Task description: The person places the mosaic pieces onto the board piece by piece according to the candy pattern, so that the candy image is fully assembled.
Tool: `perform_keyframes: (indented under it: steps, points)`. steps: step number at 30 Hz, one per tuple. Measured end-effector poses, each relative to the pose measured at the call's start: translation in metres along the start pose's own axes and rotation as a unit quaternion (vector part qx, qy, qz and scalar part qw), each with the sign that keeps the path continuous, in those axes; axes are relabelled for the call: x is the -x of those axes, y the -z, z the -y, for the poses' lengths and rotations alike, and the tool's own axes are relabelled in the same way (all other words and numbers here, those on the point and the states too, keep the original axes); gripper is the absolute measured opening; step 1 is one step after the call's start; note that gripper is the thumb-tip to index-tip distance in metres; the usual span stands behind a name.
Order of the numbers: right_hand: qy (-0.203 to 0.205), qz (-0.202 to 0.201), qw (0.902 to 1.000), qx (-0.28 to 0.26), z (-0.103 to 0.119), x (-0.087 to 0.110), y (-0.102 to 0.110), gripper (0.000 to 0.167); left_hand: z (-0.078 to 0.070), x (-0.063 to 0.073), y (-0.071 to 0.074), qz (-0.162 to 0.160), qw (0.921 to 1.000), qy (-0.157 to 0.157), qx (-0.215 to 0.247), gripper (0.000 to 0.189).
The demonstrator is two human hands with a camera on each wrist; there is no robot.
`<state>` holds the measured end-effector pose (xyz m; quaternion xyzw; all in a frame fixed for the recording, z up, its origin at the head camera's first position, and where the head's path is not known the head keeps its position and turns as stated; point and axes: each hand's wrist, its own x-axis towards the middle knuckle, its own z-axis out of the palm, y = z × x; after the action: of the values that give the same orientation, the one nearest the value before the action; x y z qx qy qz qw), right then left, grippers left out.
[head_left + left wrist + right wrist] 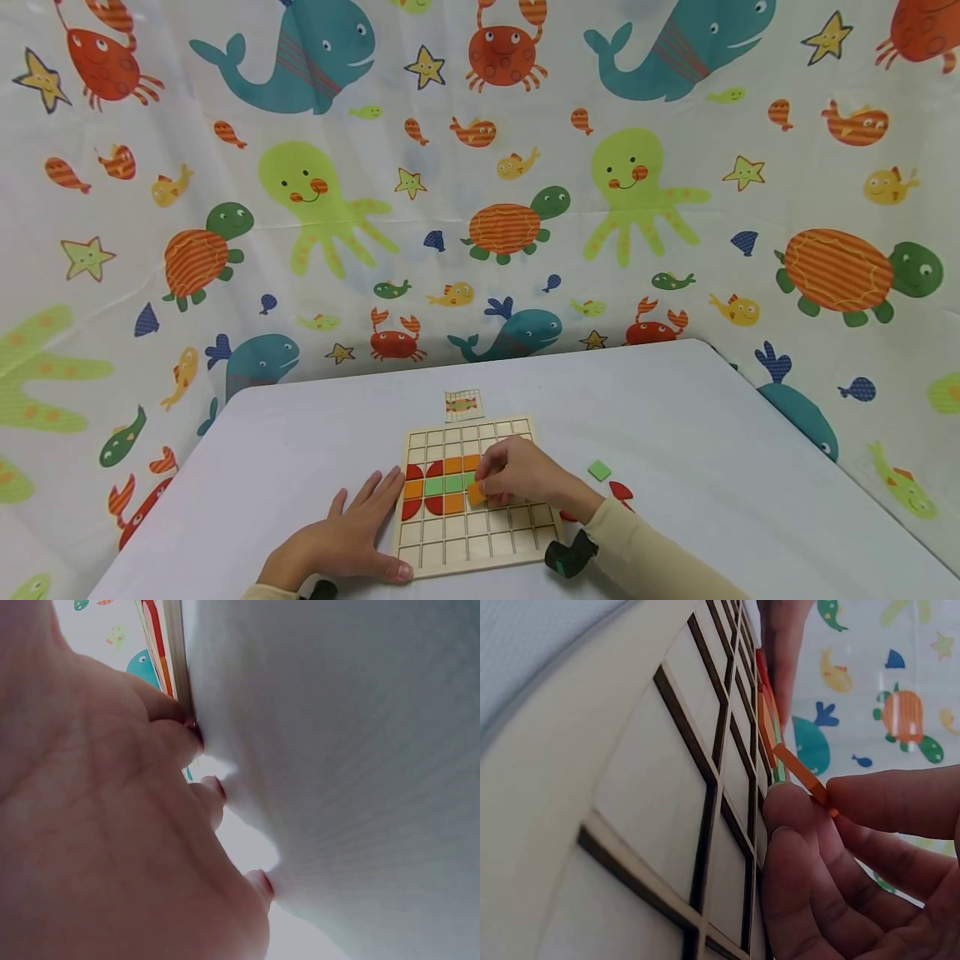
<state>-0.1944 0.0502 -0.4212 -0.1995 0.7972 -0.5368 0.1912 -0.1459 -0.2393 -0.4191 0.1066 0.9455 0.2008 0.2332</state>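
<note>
Gridded pale wooden board (pixel 446 533), lower centre of the frame, on a white-covered table (pixel 300 458); small card printed with a coloured grid pattern (pixel 463 405) just above its top edge. On the board, left half: orange and green square tiles and red quarter-round tiles, laid in three rows. Square orange tile (pixel 477 493), the piece in hand: at the right end of the lowest laid row, tilted clear of a flat seat in the right wrist view. Right hand (pixel 521 472): thumb and finger pinched together on that tile. Left hand (pixel 348 533): fingers spread apart, gripping nothing, lying along the board's left edge, thumb by the lower left corner. Loose, right of the board: green square tile (pixel 599 471), red curved-edge tile (pixel 621 492), more red (pixel 568 516) partly hidden by the right wrist. Step in hand, as judged: fitting the orange tile into the lowest laid row. Next move appears to call for squaring it to its cell, pressing it level, then letting go.
</note>
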Motion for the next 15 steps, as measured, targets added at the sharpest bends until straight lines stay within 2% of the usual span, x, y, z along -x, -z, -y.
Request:
perform_keyframes:
  steps: [15]
  points:
    - [0.005, -0.013, 0.9985, 0.053, -0.0011, 0.0007, -0.0066, 0.007, 0.0025, -0.0004, -0.0003, 0.0, 1.0, -0.007, 0.001, 0.133]
